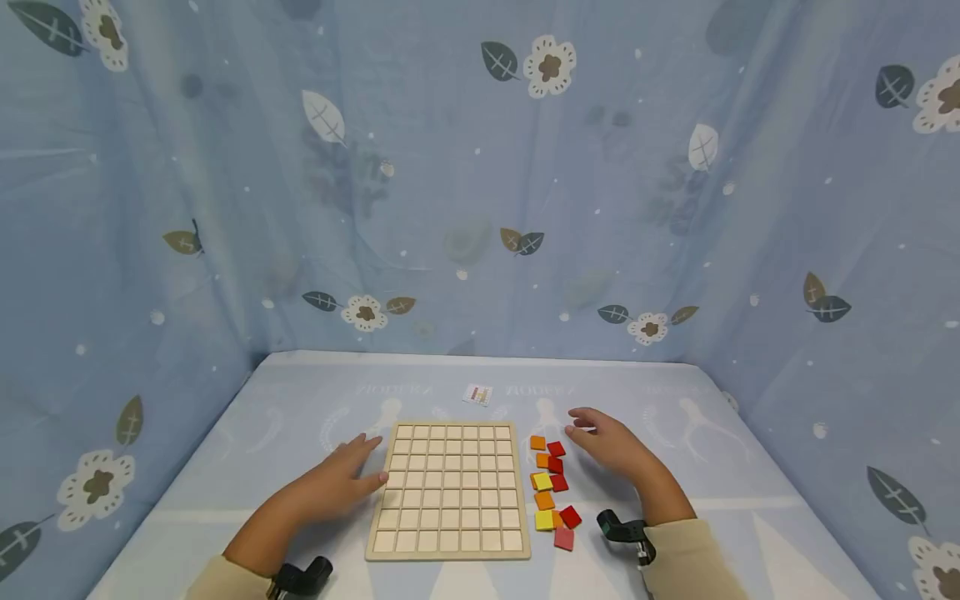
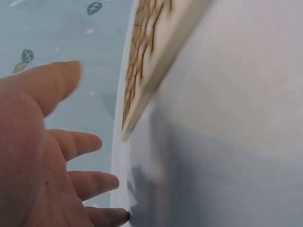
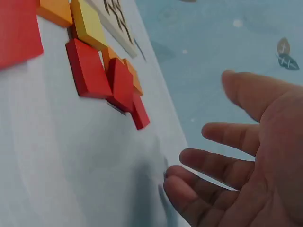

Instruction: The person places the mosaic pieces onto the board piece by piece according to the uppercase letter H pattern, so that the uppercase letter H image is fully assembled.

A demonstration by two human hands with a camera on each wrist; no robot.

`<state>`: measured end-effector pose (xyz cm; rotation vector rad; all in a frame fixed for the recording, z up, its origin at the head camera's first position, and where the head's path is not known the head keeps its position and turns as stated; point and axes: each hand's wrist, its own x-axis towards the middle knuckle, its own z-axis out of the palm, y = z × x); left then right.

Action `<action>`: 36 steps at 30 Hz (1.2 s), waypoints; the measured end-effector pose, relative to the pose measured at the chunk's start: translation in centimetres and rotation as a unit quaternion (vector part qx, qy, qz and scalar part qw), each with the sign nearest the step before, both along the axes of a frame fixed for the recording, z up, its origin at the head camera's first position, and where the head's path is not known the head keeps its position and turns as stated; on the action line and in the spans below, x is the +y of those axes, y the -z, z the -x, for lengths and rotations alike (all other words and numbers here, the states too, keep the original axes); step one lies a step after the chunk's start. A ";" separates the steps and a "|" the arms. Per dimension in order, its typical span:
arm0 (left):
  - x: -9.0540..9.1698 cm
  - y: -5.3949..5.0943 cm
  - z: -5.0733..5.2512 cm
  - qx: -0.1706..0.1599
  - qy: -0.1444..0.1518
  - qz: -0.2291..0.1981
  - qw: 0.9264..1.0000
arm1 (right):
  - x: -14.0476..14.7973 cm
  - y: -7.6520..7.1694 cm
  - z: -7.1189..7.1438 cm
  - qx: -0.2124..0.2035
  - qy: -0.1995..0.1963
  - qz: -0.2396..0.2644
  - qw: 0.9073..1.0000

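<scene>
A square wooden board (image 1: pixel 450 490) with a grid of shallow cells lies on the table. My left hand (image 1: pixel 335 481) is at its left side, fingers spread and thumb near the board's edge; whether the thumb touches cannot be told. The left wrist view shows the same hand (image 2: pixel 52 156) holding nothing. Right of the board lie several loose square tiles in red (image 1: pixel 571 517), orange (image 1: pixel 544 501) and yellow (image 1: pixel 543 521). Beyond and right of these tiles my right hand (image 1: pixel 611 442) hovers with fingers loosely bent. No object is in the right hand (image 3: pixel 246 165) in the right wrist view.
A small printed card (image 1: pixel 477 394) lies behind the board. The table (image 1: pixel 315 383) has a pale patterned cover. Blue curtains (image 1: pixel 450 183) with leaves and flowers stand at the back and both sides. Each wrist carries a black camera mount (image 1: pixel 622 528).
</scene>
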<state>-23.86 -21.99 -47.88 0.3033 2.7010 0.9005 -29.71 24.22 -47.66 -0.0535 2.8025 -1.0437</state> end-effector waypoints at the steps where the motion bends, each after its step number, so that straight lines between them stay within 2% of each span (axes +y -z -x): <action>1: 0.1 0.1 -0.2 0.007 0.000 0.011 1.000 | -0.1 0.3 0.1 -0.006 0.004 0.014 1.000; 4: 0.4 0.3 -0.5 0.015 0.003 0.027 1.000 | -0.2 1.2 0.2 -0.013 0.009 0.057 0.998; 7: 0.4 0.5 -0.8 0.017 0.007 0.029 0.999 | -0.2 2.0 0.4 -0.012 0.006 0.067 0.998; 14: -0.2 0.6 -1.0 0.011 0.028 0.004 1.000 | -0.5 2.6 0.2 -0.002 0.006 0.030 1.000; 21: -0.2 0.9 -1.2 0.010 0.013 -0.054 0.998 | -1.2 2.1 -0.2 0.001 -0.014 0.010 1.000; 25: -0.3 1.3 -1.2 0.022 0.040 -0.058 0.997 | -1.3 2.3 -0.3 0.005 -0.022 0.001 1.000; 30: -0.6 1.4 -1.4 0.019 0.079 -0.032 0.996 | -1.2 2.3 -0.3 0.009 -0.036 0.002 0.999; 36: -0.6 1.3 -1.6 0.021 0.103 -0.016 0.994 | -1.3 2.4 -0.2 0.008 -0.045 0.004 0.999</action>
